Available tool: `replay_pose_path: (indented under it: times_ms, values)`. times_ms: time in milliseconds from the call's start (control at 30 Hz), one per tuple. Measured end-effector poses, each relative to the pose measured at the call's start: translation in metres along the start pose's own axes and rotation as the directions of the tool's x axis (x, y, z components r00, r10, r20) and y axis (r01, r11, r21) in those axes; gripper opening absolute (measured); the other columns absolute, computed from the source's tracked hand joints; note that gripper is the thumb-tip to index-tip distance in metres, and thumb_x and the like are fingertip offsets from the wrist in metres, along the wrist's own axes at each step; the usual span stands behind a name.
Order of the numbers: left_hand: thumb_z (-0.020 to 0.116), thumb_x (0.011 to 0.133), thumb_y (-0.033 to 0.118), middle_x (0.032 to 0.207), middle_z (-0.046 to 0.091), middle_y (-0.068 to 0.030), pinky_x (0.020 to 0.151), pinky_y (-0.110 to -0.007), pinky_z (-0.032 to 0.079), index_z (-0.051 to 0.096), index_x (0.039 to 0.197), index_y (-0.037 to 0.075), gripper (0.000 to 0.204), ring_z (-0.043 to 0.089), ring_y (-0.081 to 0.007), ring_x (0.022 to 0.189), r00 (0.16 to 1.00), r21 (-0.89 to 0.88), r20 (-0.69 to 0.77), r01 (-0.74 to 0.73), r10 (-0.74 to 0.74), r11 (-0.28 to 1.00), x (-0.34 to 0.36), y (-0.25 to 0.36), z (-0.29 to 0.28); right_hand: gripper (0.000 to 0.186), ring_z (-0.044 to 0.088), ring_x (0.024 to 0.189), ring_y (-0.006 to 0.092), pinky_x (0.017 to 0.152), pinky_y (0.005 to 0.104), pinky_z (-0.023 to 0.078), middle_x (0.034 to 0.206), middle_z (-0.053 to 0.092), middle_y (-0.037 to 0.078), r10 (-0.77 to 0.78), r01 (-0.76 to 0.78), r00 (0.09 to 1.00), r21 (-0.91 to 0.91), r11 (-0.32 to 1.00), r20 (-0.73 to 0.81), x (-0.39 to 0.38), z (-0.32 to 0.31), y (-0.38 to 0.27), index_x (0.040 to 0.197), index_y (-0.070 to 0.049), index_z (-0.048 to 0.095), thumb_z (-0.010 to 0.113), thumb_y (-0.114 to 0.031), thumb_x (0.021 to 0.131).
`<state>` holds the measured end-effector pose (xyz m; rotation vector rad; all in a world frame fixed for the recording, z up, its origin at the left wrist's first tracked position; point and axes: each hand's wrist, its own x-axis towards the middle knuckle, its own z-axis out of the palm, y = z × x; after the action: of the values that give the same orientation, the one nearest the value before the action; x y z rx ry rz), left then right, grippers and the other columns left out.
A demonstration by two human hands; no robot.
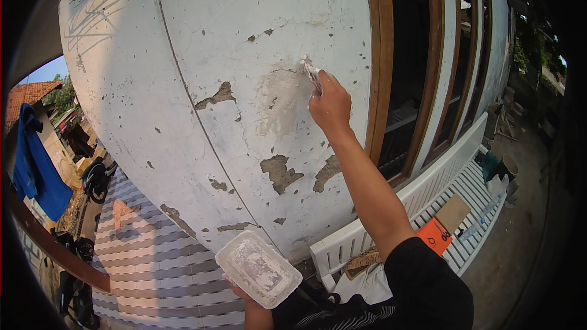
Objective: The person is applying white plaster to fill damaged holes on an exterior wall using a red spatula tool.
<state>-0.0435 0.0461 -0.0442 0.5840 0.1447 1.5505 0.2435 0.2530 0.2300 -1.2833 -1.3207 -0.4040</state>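
My right hand [331, 102] is raised to the white wall [202, 30], closed on a small scraper [312, 76] smeared with white paste. The scraper's tip meets the wall at the upper right of a patch of pale filler [278, 101]. Low in front of me, my left hand [237, 290] holds a shallow clear plastic tub [258, 269] from beneath, most of its fingers hidden. White paste coats the tub's inside and rim. Bare grey spots where paint has flaked off, such as a broad one [281, 174], lie below the patch.
Right of the patch stands a brown wooden window frame [380, 55]. A white slatted bench [422, 201] sits under it, bearing an orange packet [435, 236], a brown board [453, 213] and bottles. A thin cable [183, 79] runs down the wall. Blue cloth [40, 165] hangs far left.
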Motion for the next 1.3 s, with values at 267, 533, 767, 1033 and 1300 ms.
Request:
replay_pose_path:
  times_ms: [267, 533, 767, 1033, 1300]
  values:
    - [0.043, 0.083, 0.078, 0.155, 0.028, -0.0174, 0.099, -0.077, 0.032, 0.025, 0.154, 0.021, 0.092, 0.033, -0.0501, 0.136, 1.000, 0.015, 0.011, -0.023, 0.023, 1.000, -0.008, 0.000, 0.005, 0.033, 0.063, 0.085, 0.0332, 0.069, 0.0454, 0.053, 0.093, 0.060, 0.011, -0.177, 0.173, 0.972, 0.038, 0.984, 0.153, -0.079, 0.056, -0.066, 0.104, -0.009, 0.060, 0.063, -0.001, 0.072]
    - [0.047, 0.082, 0.077, 0.156, 0.027, -0.0164, 0.101, -0.076, 0.030, 0.026, 0.153, 0.021, 0.093, 0.031, -0.0491, 0.137, 0.999, 0.071, 0.024, -0.030, 0.029, 0.997, -0.027, 0.012, 0.022, 0.033, 0.064, 0.085, 0.0352, 0.070, 0.0458, 0.053, 0.097, 0.064, 0.013, -0.123, 0.088, 0.957, 0.143, 0.986, 0.264, -0.059, 0.010, -0.041, 0.110, -0.008, 0.058, 0.059, -0.001, 0.077]
    - [0.047, 0.084, 0.075, 0.154, 0.031, -0.0175, 0.105, -0.070, 0.032, 0.029, 0.152, 0.020, 0.090, 0.034, -0.0484, 0.136, 0.998, 0.048, -0.017, -0.060, 0.061, 0.997, -0.037, 0.021, 0.012, 0.032, 0.063, 0.085, 0.0305, 0.070, 0.0419, 0.054, 0.098, 0.064, 0.008, -0.275, 0.276, 0.961, -0.096, 0.956, 0.022, -0.010, 0.011, -0.034, 0.106, -0.009, 0.061, 0.061, -0.001, 0.075]
    - [0.047, 0.083, 0.075, 0.154, 0.030, -0.0186, 0.104, -0.069, 0.034, 0.025, 0.154, 0.018, 0.093, 0.034, -0.0486, 0.136, 0.999, -0.115, -0.030, -0.041, 0.038, 0.992, -0.033, 0.018, 0.006, 0.030, 0.064, 0.084, 0.0306, 0.063, 0.0423, 0.055, 0.092, 0.061, 0.010, -0.413, 0.439, 0.877, -0.058, 0.897, 0.244, -0.127, 0.056, -0.032, 0.103, -0.012, 0.063, 0.063, -0.004, 0.074]
    - [0.046, 0.085, 0.074, 0.156, 0.026, -0.0199, 0.104, -0.070, 0.034, 0.024, 0.154, 0.018, 0.092, 0.030, -0.0494, 0.138, 0.999, -0.046, 0.023, -0.021, 0.022, 0.999, -0.035, 0.019, 0.007, 0.019, 0.065, 0.087, 0.0335, 0.066, 0.0425, 0.056, 0.091, 0.065, 0.012, -0.394, 0.402, 0.916, -0.181, 0.898, 0.080, -0.051, 0.011, -0.029, 0.100, -0.008, 0.064, 0.059, -0.006, 0.081]
